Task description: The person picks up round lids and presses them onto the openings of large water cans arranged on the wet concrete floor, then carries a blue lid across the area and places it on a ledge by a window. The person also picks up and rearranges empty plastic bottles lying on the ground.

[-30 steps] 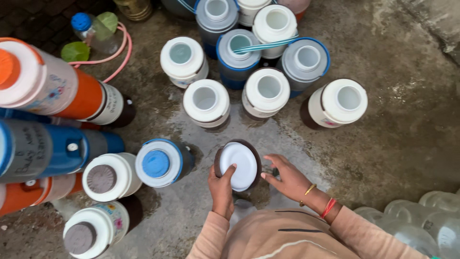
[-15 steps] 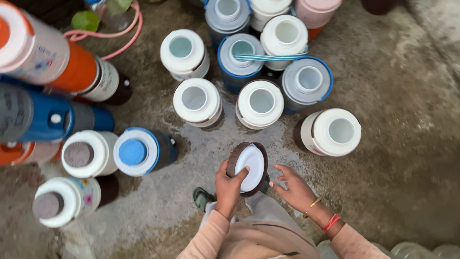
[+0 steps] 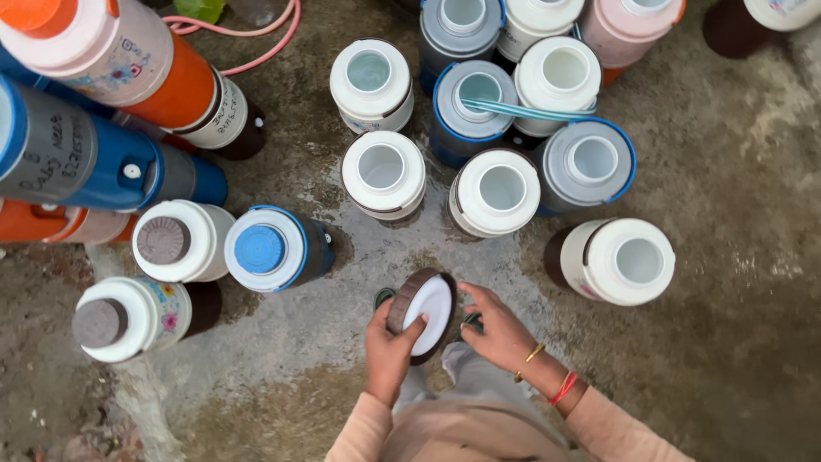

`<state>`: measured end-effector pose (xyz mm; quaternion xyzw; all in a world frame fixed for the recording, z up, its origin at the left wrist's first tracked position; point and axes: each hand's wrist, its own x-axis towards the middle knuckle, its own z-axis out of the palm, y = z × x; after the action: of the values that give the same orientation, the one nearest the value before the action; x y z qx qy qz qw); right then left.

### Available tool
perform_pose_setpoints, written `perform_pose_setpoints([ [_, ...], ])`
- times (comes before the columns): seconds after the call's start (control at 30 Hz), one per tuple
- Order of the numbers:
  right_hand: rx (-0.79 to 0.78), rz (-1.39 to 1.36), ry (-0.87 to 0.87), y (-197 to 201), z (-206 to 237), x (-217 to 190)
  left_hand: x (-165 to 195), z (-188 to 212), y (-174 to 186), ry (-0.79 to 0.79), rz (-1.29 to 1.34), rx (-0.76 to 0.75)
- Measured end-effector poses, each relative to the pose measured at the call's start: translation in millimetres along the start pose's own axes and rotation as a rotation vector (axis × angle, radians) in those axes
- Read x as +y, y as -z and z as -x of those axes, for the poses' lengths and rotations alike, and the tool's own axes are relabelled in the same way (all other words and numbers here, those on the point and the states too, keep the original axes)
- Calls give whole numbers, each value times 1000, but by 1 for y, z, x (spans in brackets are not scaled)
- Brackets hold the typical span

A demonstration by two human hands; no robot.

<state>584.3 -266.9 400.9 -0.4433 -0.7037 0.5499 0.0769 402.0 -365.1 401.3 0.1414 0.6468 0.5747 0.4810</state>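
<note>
- Left hand grips the tilted brown-rimmed white jug, fingers clamped on its near-left side.
- Right hand touches its right edge, fingers curled against it.
- Open white jugs stand on the wet floor beyond.

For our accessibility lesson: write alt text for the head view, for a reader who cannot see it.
Two hands, left hand and right hand, hold a tilted brown jug with a white lid above a wet concrete floor, among many open jugs.
</note>
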Motion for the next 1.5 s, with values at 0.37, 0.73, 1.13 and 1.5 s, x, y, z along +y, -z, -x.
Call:
perform_pose_setpoints([
  [0.37,84,189,-36,-50,-8,-51,25,-69,41,-14,14,-184],
  [0.73,14,266,-144,-11,-38,-40,52,-122,14,51,67,-83],
  [1.13,-14,154,-167,145,-111,120,14,-167,-115,141,-7,200],
  [1.5,-22,543,53,285,-363,279,-180,-180,-228,140,-29,403],
])
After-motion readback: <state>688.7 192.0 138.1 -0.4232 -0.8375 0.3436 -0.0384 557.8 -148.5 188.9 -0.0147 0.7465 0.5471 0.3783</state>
